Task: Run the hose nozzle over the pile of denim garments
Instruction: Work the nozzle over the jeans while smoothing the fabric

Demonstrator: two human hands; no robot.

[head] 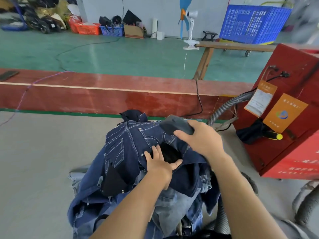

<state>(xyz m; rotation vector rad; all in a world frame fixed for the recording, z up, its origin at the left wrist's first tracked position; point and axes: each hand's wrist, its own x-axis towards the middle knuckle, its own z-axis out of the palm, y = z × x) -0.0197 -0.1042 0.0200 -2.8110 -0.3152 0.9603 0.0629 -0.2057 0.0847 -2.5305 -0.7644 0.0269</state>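
Note:
A pile of denim garments (124, 152) lies on the grey table in front of me, dark blue jeans on top and paler denim below. My right hand (200, 138) grips a dark grey hose nozzle (176, 125) and holds it against the upper right of the top pair of jeans. My left hand (160, 163) presses flat on the denim just below the nozzle, fingers spread, next to a dark opening in the fabric. A grey ribbed hose (224, 107) curves from the red machine toward the pile.
A red machine cabinet (283, 121) with orange labels stands close on the right. More ribbed hose (303, 206) loops at the lower right. A red board (103, 94) borders the table's far edge. Beyond it are green floor, a fan (189, 31) and a blue crate (253, 23).

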